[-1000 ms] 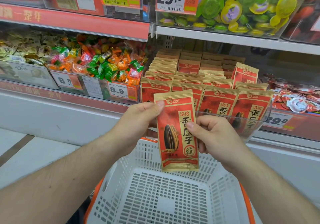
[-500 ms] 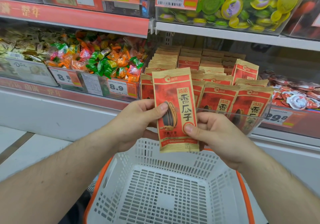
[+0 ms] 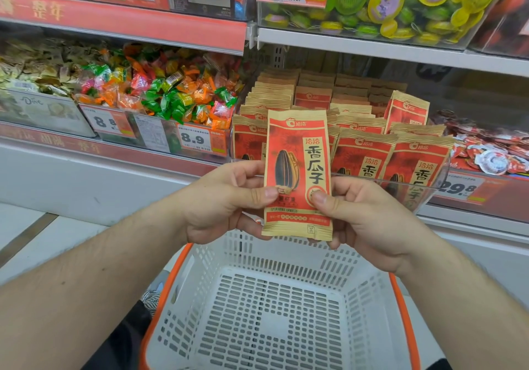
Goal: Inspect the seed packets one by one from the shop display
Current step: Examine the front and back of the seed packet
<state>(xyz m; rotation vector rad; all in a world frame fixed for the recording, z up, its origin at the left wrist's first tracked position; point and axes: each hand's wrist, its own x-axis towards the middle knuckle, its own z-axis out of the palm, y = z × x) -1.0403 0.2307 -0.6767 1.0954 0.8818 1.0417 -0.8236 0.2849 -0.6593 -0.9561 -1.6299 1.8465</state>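
Observation:
A red and tan seed packet (image 3: 297,152) with a sunflower seed picture stands upright in front of the display, printed face toward me. My left hand (image 3: 226,200) pinches its lower left edge, thumb on the front. Its lower right edge is pinched by my right hand (image 3: 363,215), thumb also on the front. Behind it, several rows of the same seed packets (image 3: 363,152) stand in a clear display bin (image 3: 429,192) on the shelf.
A white basket with an orange rim (image 3: 286,312) sits below my hands with nothing in it. Left of the packets is a bin of wrapped candies (image 3: 160,97) with price tags. Wrapped sweets (image 3: 492,155) lie to the right. An upper shelf (image 3: 372,46) holds jelly cups.
Both hands raised the packet from just over the basket to in front of the display. My left thumb slid down from the packet's top corner to its lower edge.

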